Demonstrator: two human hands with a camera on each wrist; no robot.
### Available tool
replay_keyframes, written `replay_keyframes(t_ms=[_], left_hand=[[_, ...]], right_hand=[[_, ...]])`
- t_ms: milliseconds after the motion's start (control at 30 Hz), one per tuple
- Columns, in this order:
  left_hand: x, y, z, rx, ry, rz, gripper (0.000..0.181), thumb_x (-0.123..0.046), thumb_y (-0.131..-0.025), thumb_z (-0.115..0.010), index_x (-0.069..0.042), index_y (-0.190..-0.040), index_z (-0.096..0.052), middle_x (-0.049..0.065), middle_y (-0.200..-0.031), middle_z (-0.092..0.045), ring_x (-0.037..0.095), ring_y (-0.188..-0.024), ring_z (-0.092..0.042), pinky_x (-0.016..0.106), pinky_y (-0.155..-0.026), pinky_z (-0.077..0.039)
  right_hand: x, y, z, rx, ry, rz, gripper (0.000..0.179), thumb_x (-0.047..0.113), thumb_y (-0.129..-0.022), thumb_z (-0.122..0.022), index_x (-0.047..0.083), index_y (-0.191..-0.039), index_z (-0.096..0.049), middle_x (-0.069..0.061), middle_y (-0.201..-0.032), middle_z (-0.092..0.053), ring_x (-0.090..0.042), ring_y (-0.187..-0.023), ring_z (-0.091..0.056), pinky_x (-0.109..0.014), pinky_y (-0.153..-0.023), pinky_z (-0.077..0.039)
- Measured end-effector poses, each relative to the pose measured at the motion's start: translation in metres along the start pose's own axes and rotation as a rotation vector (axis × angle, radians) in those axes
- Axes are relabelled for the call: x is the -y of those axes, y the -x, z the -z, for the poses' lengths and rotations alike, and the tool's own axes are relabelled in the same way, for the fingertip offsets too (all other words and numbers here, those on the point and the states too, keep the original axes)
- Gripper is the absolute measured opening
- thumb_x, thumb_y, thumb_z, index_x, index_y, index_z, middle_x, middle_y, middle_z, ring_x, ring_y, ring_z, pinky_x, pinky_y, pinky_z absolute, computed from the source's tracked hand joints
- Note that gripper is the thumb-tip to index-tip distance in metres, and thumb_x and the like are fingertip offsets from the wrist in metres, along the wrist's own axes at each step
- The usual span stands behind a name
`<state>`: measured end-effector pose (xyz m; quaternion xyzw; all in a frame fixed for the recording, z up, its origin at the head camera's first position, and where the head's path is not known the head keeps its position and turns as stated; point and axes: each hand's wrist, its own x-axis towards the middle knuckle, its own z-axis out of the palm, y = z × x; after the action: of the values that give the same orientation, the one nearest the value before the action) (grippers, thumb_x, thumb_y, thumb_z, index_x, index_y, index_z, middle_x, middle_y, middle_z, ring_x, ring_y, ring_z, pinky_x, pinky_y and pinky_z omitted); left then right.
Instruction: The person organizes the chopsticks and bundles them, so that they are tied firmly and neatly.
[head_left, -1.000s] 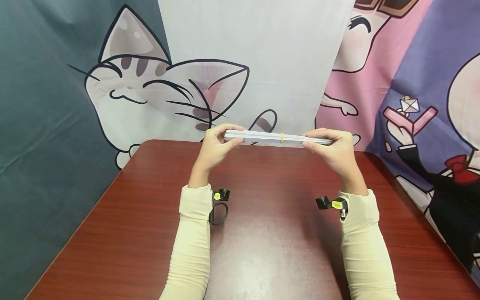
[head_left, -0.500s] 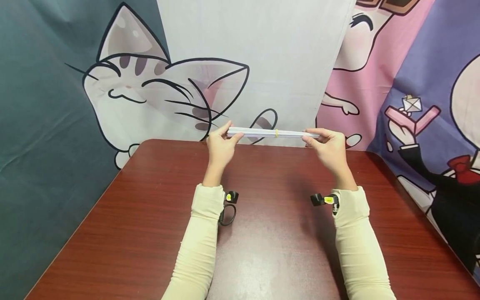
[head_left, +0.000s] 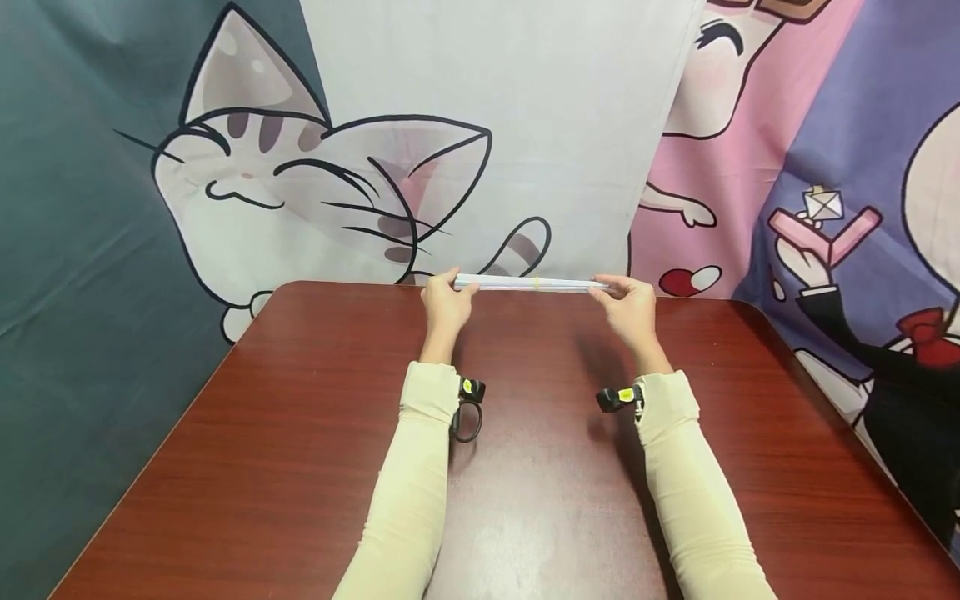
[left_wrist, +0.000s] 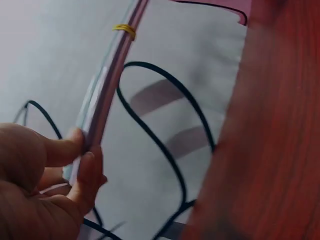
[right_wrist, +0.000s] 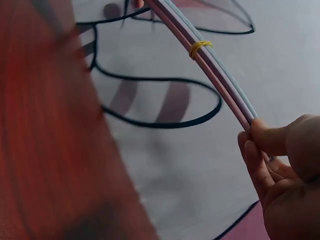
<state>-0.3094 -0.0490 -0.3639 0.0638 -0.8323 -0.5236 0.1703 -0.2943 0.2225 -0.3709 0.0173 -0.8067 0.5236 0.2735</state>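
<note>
A slim bundle of long white sticks is held level near the table's far edge. Around its middle goes a yellow rubber band. My left hand pinches the bundle's left end between thumb and fingers. At the right end, my right hand has a similar pinch. Both wrist views show the sticks lying side by side, raised off the table. Whether they are straws or solid rods cannot be told. The tips behind the fingers are partly hidden.
Below the arms spreads a reddish-brown wooden table. Behind it hangs a printed cloth backdrop with cartoon figures, close to the far edge. Each cuff carries a small black wrist camera, the left and the right.
Both hands have drawn nearer each other and the right hand has moved left. Over the last half second the bundle has come down toward the table's far edge. The grip on both ends persists.
</note>
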Motion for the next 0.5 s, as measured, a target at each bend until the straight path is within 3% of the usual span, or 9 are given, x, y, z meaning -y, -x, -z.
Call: replay_keyframes(t_ms=[167,300,400,500], left_hand=[[0.017,-0.01,-0.016,0.029,-0.034,0.064,0.047,-0.024,-0.08,-0.072,-0.014,-0.124,-0.06,0.006,-0.125,-0.057,0.033,-0.126,-0.038,0.038,-0.101,-0.035],[0.025,-0.014,-0.026,-0.019,-0.023,0.102,0.047,-0.02,-0.079,-0.073,-0.015,-0.123,-0.06,0.007,-0.125,-0.057,0.035,-0.127,-0.035,0.037,-0.103,-0.031],[0.031,-0.017,-0.031,-0.04,-0.046,0.113,0.047,-0.018,-0.078,-0.073,-0.014,-0.124,-0.06,0.01,-0.126,-0.057,0.037,-0.126,-0.035,0.037,-0.105,-0.029],[0.035,-0.018,-0.034,-0.025,-0.099,0.124,0.048,-0.017,-0.079,-0.073,-0.013,-0.124,-0.059,0.012,-0.126,-0.056,0.036,-0.125,-0.038,0.036,-0.104,-0.031]], right_hand=[[-0.019,0.0,-0.014,-0.074,0.114,-0.14,0.027,0.021,-0.074,-0.077,0.009,-0.099,-0.072,-0.013,-0.09,-0.07,-0.01,-0.075,-0.065,-0.016,-0.057,-0.045],[-0.028,0.001,-0.023,-0.098,0.14,-0.24,0.029,0.023,-0.073,-0.078,0.01,-0.098,-0.073,-0.009,-0.098,-0.069,-0.017,-0.093,-0.063,-0.026,-0.079,-0.047],[-0.036,0.002,-0.028,-0.09,0.17,-0.303,0.027,0.024,-0.073,-0.078,0.013,-0.097,-0.073,-0.006,-0.104,-0.068,-0.02,-0.107,-0.057,-0.033,-0.093,-0.04],[-0.042,0.003,-0.032,-0.068,0.191,-0.352,0.025,0.024,-0.073,-0.077,0.013,-0.096,-0.074,-0.005,-0.103,-0.068,-0.025,-0.11,-0.054,-0.036,-0.095,-0.038]])
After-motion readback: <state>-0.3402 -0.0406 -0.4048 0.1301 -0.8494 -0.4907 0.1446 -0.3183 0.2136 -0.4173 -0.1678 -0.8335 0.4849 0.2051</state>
